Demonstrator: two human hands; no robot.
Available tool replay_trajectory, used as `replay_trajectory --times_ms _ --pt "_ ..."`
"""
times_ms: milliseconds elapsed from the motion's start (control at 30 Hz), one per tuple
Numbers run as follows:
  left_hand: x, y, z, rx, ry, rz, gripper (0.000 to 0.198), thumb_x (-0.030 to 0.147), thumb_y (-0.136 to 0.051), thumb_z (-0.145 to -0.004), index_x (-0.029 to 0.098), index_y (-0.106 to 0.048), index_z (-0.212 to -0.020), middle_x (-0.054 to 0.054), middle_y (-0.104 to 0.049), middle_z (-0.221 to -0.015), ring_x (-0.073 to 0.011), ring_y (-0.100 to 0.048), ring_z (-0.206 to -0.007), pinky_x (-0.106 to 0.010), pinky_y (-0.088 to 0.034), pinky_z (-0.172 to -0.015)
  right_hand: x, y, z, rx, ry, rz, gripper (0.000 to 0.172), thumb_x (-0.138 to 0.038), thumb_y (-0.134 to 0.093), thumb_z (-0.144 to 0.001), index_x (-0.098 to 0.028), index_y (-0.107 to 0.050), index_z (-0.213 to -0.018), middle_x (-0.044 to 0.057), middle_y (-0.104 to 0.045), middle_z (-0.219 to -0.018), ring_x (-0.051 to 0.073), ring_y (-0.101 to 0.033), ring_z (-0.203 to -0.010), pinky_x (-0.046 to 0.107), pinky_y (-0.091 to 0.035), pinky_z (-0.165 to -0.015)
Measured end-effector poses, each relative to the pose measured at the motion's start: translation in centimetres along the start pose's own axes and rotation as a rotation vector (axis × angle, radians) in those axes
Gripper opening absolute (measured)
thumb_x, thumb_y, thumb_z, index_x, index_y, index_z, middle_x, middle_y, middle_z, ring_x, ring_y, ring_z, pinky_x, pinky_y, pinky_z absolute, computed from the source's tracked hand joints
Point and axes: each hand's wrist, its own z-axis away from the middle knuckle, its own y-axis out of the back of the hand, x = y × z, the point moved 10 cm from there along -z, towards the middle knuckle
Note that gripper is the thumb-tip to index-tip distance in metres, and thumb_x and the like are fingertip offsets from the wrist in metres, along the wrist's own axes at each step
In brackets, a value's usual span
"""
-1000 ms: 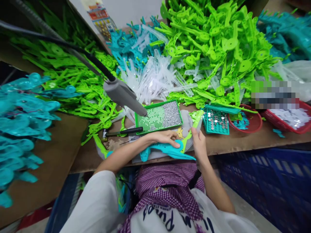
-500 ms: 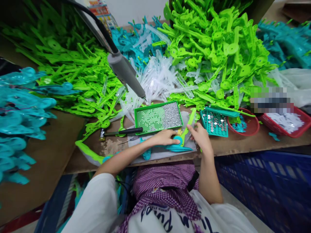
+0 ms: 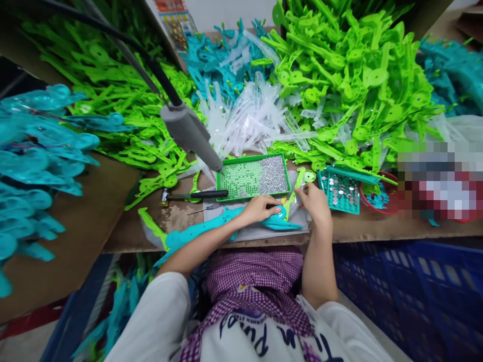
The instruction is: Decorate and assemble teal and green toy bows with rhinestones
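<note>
My left hand lies with curled fingers on the round end of a long teal plastic part, which stretches left beneath my forearm. A bright green plastic arm meets that round end and points up and away. My right hand is closed in a pinch beside the green arm, near some translucent plastic. Exactly what its fingertips hold is hidden. Just behind both hands sits a green tray with many small silver screws.
A grey electric screwdriver hangs over the tray's left corner. A hammer and a thin screwdriver lie left. A teal tray of metal discs and a red basket stand right. Green parts and translucent strips are heaped behind.
The view has shifted a little. More of the long teal part shows under my left forearm. My right fingers have drawn closer together beside the green arm.
</note>
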Motion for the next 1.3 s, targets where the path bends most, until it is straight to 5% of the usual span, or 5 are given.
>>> replay_trajectory --times_ms 333,467,600,700,1300 --pt "-0.8 -0.1 0.4 0.038 0.044 0.088 0.032 0.035 -0.066 -0.082 0.019 -0.071 -0.109 -0.006 -0.072 -0.108 -0.0191 -0.066 -0.097 -0.029 -0.047 -0.085 -1.7 2.4 2.0 0.164 0.127 -0.192 0.041 -0.043 -0.042 -0.091 -0.014 -0.065 -0.111 0.016 -0.068 -0.109 0.028 -0.062 -0.1 0.042 -0.045 -0.087" --pt "-1.4 -0.4 0.1 0.017 0.061 0.064 0.035 0.04 -0.064 -0.081 0.02 -0.071 -0.109 -0.004 -0.074 -0.1 -0.0193 -0.066 -0.087 -0.027 -0.047 -0.077 -10.6 4.9 4.4 0.234 0.411 -0.613 0.039 -0.047 -0.054 -0.088 -0.025 -0.06 -0.119 0.009 -0.063 -0.119 0.022 -0.06 -0.107 0.039 -0.048 -0.089" --pt "-0.5 -0.5 -0.1 -0.013 -0.008 -0.006 0.029 0.037 -0.06 -0.084 0.019 -0.072 -0.104 -0.003 -0.074 -0.1 -0.0205 -0.066 -0.088 -0.027 -0.045 -0.075 -24.8 1.5 4.7 -0.223 0.844 -0.717 0.056 -0.055 -0.066 -0.076 -0.024 -0.058 -0.122 0.005 -0.061 -0.118 0.022 -0.056 -0.114 0.04 -0.047 -0.092" --pt "-0.2 -0.6 0.0 -0.034 -0.021 -0.032 0.028 0.035 -0.058 -0.084 0.02 -0.072 -0.103 -0.004 -0.073 -0.103 -0.023 -0.066 -0.09 -0.028 -0.045 -0.074 -29.3 -1.9 3.8 -0.417 0.876 -0.681 0.04 -0.05 -0.07 -0.074 -0.019 -0.066 -0.099 0.002 -0.064 -0.09 0.018 -0.061 -0.088 0.035 -0.051 -0.078" --pt "-0.5 -0.1 0.4 -0.002 -0.001 -0.002 0.031 0.039 -0.059 -0.081 0.02 -0.073 -0.102 -0.007 -0.074 -0.104 -0.0265 -0.067 -0.095 -0.031 -0.048 -0.076 -18.7 -4.9 -2.1 0.007 0.474 -0.972 0.054 -0.07 -0.048 -0.073 -0.019 -0.064 -0.084 -0.004 -0.051 -0.052 0.011 -0.049 -0.043 0.026 -0.043 -0.046"
